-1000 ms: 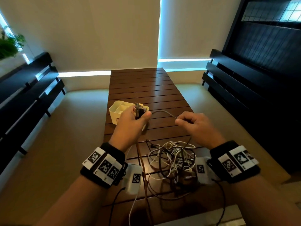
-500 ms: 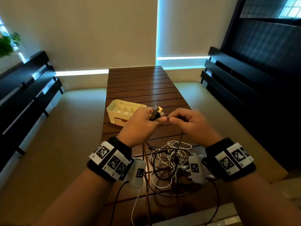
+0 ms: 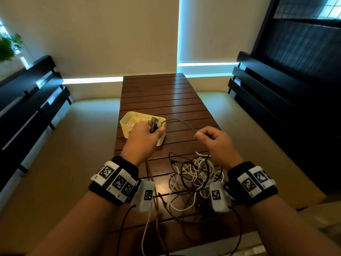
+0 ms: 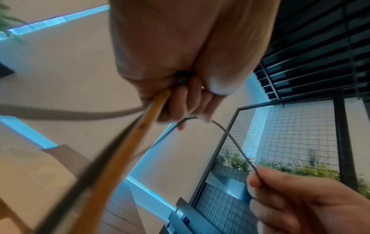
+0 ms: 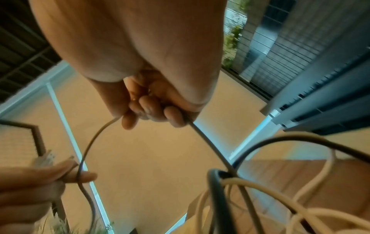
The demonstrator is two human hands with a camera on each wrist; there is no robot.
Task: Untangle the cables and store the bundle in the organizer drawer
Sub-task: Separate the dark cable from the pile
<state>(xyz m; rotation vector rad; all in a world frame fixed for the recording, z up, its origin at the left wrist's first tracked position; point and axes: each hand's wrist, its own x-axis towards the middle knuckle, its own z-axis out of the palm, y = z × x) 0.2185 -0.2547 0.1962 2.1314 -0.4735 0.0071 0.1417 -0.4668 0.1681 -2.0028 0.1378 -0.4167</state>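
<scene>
A tangle of white, brown and black cables [image 3: 195, 174] lies on the near end of the slatted wooden table [image 3: 158, 97]. My left hand [image 3: 145, 133] is raised above the table and grips several cable plugs [image 3: 152, 124], with an orange-brown cable [image 4: 128, 142] trailing down from it. A thin grey cable [image 3: 181, 122] arcs from those plugs to my right hand [image 3: 214, 139], which pinches it [image 5: 96, 136] and lets it run down into the tangle [image 5: 240, 190]. The cream organizer box [image 3: 129, 119] with open compartments stands just beyond my left hand.
Dark slatted benches line both sides, on the left [image 3: 27, 93] and on the right [image 3: 273, 100]. The far half of the table is bare wood. A green plant [image 3: 9, 45] stands at the upper left. Pale floor surrounds the table.
My hands were together at the plugs half a second ago. Now they have drawn apart, and the grey cable stretches in an arc between them.
</scene>
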